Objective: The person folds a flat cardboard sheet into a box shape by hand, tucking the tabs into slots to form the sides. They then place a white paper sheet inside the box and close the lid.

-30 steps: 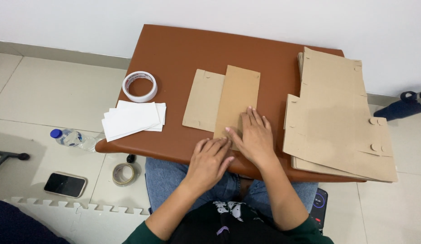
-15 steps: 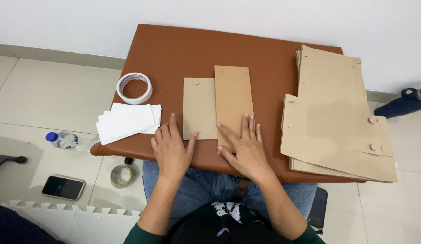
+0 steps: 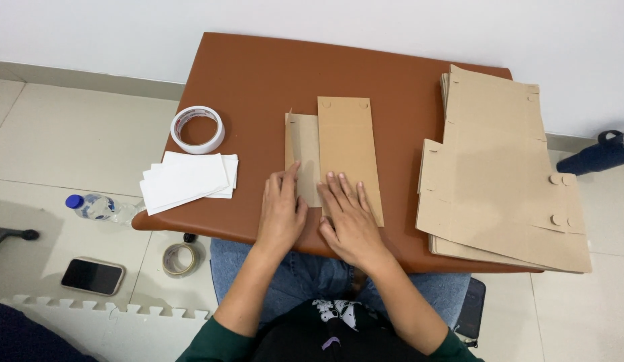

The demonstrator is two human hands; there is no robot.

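Note:
A folded flat cardboard piece lies in the middle of the brown table. My right hand rests flat on its near end, fingers spread. My left hand is at the piece's left edge, fingertips lifting the narrow left flap, which stands slightly raised. Neither hand grips anything fully closed.
A stack of flat cardboard blanks covers the table's right side. A tape roll and white paper sheets lie at the left. On the floor are a water bottle, a phone and another tape roll.
My left hand moved from the bare table onto the cardboard's left edge and raised its flap. The right hand stayed pressing on the piece.

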